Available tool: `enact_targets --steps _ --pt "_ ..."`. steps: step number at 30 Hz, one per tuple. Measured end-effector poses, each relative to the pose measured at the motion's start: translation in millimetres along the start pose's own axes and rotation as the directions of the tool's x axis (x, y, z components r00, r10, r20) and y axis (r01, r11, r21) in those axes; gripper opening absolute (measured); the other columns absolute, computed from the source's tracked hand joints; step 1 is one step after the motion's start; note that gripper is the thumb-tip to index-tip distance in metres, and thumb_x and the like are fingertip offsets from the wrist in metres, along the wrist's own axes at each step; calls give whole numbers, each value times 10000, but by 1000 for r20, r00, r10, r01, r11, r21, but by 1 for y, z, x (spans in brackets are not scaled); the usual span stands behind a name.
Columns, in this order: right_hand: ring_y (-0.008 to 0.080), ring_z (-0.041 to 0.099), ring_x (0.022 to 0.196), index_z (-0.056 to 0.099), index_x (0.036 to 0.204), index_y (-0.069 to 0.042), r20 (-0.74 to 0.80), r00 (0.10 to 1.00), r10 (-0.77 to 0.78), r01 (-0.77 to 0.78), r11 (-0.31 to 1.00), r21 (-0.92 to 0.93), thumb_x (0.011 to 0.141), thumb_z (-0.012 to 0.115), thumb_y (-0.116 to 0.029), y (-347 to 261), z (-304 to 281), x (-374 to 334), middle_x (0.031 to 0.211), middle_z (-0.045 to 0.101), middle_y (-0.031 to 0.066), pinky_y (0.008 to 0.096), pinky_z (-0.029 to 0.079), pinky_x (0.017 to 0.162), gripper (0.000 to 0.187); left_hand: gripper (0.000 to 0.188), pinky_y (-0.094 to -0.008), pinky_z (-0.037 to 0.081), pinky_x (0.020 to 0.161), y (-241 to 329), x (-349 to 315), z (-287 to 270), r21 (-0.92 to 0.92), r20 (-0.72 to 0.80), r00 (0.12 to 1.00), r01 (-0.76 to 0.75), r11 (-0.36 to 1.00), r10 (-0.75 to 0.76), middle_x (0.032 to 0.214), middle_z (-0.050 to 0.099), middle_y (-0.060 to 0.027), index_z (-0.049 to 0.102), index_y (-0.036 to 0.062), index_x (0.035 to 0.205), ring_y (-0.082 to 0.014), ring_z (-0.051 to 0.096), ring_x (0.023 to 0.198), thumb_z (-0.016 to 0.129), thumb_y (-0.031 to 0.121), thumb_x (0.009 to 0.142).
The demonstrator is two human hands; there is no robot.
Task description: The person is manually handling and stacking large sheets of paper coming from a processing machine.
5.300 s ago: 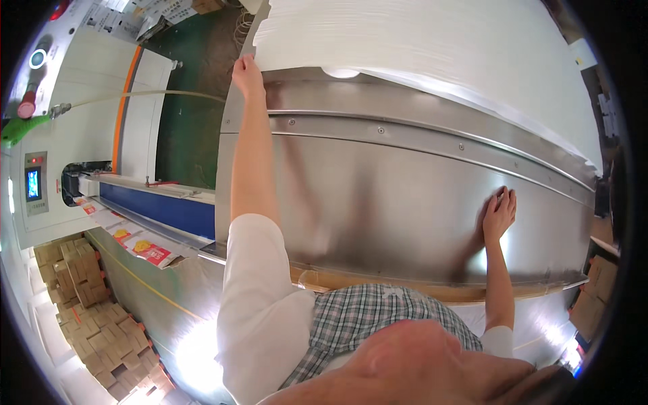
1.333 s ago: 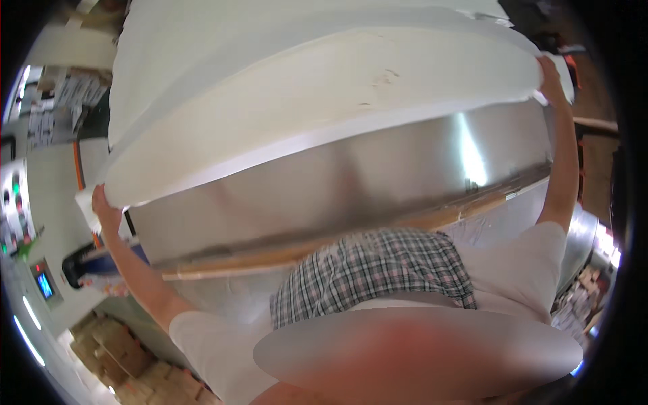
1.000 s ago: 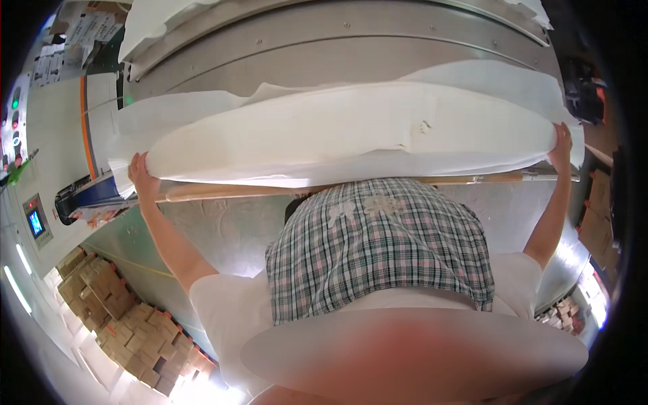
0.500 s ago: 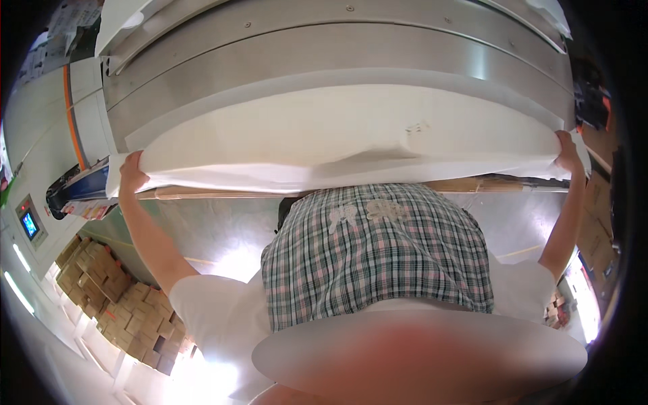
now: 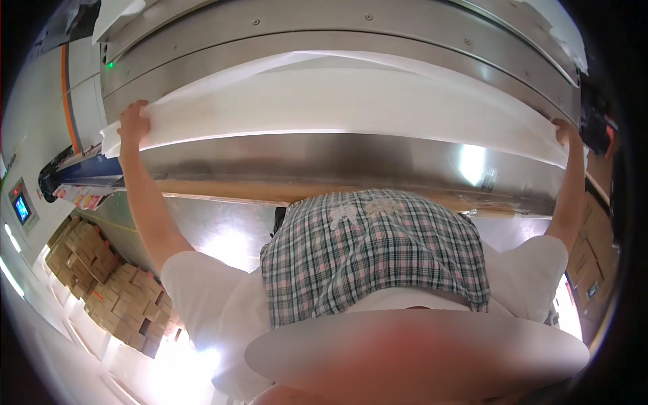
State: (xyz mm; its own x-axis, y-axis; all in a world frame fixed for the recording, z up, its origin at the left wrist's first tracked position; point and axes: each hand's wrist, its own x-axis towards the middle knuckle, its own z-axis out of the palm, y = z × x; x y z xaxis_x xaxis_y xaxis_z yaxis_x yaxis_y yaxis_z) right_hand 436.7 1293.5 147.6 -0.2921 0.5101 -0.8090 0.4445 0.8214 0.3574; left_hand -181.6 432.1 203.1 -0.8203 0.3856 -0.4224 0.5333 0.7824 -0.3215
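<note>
A wide white fabric sheet (image 5: 351, 101) stretches across the metal surface between my two hands, its near edge nearly straight and its far edge bowed away. My left hand (image 5: 134, 123) grips the sheet's left end, fingers curled over it. At the opposite end my right hand (image 5: 565, 131) is closed on the sheet, partly hidden by the wrist. A strip of bare, shiny metal tabletop (image 5: 324, 158) shows between the cloth and my checked apron (image 5: 378, 250).
Behind the sheet stands a riveted metal machine panel (image 5: 310, 20). A wooden edge strip (image 5: 236, 191) borders the table in front of me. To the left are a control screen (image 5: 23, 210) and stacked cardboard boxes (image 5: 125, 297); more cartons (image 5: 587, 243) stand at right.
Both hands have moved forward, away from my body, carrying the sheet toward the machine panel. The sheet's near edge no longer hangs by the table's front, and the metal tabletop shows.
</note>
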Motion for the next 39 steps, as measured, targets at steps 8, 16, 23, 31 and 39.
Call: enact_targets --steps 8,16,23,31,39 --pt "166 505 1032 493 1177 -58 -503 807 -310 584 291 758 896 477 -243 -148 -91 -35 1125 527 65 306 375 922 338 186 -304 418 855 193 -101 -46 -869 -490 871 -491 67 20 991 612 -79 594 48 971 -196 565 960 563 44 787" --pt "109 466 864 448 1221 -103 -541 443 -715 859 167 483 828 547 -372 -472 -244 -139 991 550 23 280 402 770 487 278 -535 278 956 302 -141 -47 -338 -729 551 -805 487 406 1119 546 -54 571 125 1001 -247 462 1101 596 268 765" --pt "257 537 828 485 1098 -21 -611 220 -761 951 305 -38 700 646 -174 -505 -237 -226 916 569 141 343 429 750 457 402 -569 199 991 175 -109 16 -304 -707 706 -352 885 37 1303 424 -61 510 175 1185 -335 355 1202 486 382 841" --pt "335 542 872 497 1041 -14 -725 164 -669 945 317 -78 695 617 -162 -578 -223 -237 943 570 182 389 432 769 395 399 -581 228 963 47 -82 31 -316 -588 801 -98 944 -114 1246 450 -110 512 153 1170 -347 347 1195 458 387 852" --pt "337 546 845 529 925 -32 -827 65 -558 974 215 -68 704 582 -158 -657 -248 -266 920 567 150 408 444 746 260 421 -568 272 928 -48 -61 29 -339 -606 750 57 939 -264 1275 434 -100 500 193 1196 -325 367 1193 464 424 846"
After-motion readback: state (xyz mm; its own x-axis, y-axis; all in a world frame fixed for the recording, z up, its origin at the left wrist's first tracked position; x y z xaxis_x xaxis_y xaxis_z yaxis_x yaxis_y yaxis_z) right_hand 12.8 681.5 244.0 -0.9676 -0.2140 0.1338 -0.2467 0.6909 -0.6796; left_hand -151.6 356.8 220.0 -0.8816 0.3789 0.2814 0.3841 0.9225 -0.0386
